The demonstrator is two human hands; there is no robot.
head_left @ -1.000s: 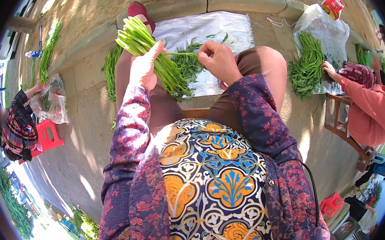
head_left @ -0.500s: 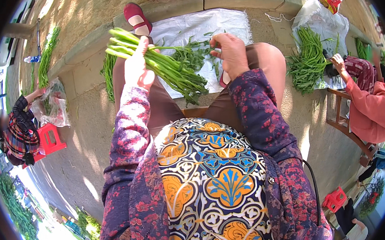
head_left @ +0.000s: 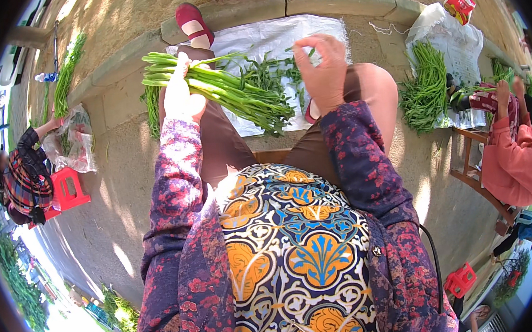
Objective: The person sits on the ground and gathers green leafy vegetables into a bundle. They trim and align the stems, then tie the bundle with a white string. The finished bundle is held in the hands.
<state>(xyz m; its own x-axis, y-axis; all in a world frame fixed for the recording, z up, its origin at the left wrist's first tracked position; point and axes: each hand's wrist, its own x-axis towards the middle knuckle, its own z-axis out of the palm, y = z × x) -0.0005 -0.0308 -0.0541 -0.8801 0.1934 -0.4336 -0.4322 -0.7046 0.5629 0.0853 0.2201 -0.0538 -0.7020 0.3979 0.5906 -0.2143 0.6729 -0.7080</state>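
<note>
- Bundle of green leafy stems (head_left: 226,88), upper centre of the frame, lies slantwise above the lap: bare stem ends (head_left: 157,72) at left, leafy tips (head_left: 278,113) hanging down to the right.
- Left hand (head_left: 185,96) grasps it near the bare ends, thumb across the top of the stems; they fan out slightly beyond the grip.
- Right hand (head_left: 326,69), right of the bundle and apart from it, is raised with fingers curved over the white sheet (head_left: 324,29). No stem shows in it; blur hides whether the fingertips pinch a leaf.
- Weight: probably light, easily borne by one hand, though the leafy end should pull downward.
- Stiffness: the stems look straight and fairly firm, likely crisp enough to snap if bent hard; the leaves look limp and soft and would bruise or tear easily.
- Slip: the stems look smooth, perhaps moist, and no tie is visible, so single ones could slide out of a slack grip.
- Best hold: around the firm bare stems, as the left hand has it, snug but without crushing; a single leaf is best pinched where it joins its stem.
- Loose leaves (head_left: 295,77) lie on the sheet beyond the tips; another green bunch (head_left: 153,112) rests at the left knee.
</note>
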